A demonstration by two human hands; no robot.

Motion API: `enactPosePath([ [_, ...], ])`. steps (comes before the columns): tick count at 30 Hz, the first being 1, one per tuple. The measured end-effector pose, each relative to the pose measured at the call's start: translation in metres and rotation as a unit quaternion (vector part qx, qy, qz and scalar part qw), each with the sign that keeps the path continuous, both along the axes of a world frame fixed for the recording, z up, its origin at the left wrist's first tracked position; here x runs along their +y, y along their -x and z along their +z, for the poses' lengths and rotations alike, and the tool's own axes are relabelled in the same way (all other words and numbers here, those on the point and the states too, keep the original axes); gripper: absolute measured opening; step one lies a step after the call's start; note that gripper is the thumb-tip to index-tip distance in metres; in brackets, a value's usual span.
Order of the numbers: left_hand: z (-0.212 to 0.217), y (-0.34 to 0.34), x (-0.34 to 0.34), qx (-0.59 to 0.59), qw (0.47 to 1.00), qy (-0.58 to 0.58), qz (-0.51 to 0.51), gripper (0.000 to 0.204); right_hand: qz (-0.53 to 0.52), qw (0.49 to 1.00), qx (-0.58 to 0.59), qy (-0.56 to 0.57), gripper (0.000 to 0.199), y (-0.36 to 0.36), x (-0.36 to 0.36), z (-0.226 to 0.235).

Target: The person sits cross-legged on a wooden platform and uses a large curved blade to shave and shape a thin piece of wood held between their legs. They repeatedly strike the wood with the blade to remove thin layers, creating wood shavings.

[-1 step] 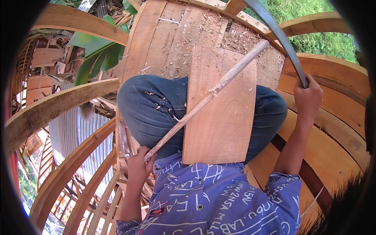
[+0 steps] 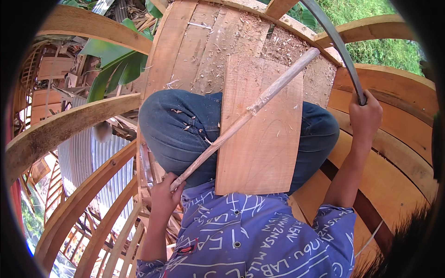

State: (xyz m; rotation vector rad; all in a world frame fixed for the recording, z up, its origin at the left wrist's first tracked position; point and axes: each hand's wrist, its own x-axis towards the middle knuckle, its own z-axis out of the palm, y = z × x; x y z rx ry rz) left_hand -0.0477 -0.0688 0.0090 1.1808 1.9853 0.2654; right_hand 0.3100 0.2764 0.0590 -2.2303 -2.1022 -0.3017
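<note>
My left hand [image 2: 163, 193] is closed round the lower end of a long wooden stick [image 2: 227, 134]. The stick slants up to the right across a flat wooden board [image 2: 264, 162], which lies over my crossed legs. Partway along, the stick has a rough notch with lifted wood fibres. My right hand [image 2: 365, 111] is raised at the right, fingers wrapped round the grip of a machete [image 2: 340, 51]. Its long, dark, curved blade points up and to the left, apart from the stick, and its tip runs out of the picture.
I sit on a plank floor [image 2: 199, 55] strewn with wood shavings [image 2: 250, 25]. Curved wooden ribs [image 2: 92, 222] rise on the left, and side planks [image 2: 394, 157] stand on the right. Beyond the left side are a banana leaf [image 2: 113, 65] and corrugated sheets [image 2: 76, 162].
The machete blade's upper part has shifted slightly to the right. The stick, the board and my left hand stay practically in place.
</note>
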Motion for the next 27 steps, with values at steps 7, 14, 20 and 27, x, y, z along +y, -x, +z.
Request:
enactPosePath([
  [7, 0.005, 0.002, 0.005, -0.01, 1.0, 0.012, 0.01, 0.024, 0.21, 0.97, 0.117, 0.032, 0.012, 0.067, -0.048, -0.009],
  [14, 0.002, -0.002, 0.007, -0.007, 1.0, 0.008, 0.012, 0.024, 0.281, 0.953, 0.114, 0.013, 0.015, 0.076, -0.032, -0.018],
  [20, 0.005, 0.001, 0.012, -0.015, 1.0, 0.01, 0.004, 0.025, 0.256, 0.962, 0.097, -0.014, 0.018, 0.056, -0.027, -0.014],
  [27, 0.003, 0.003, 0.009, -0.017, 1.0, 0.008, 0.0, 0.026, 0.247, 0.967, 0.06, -0.018, 0.018, 0.044, -0.024, -0.007],
])
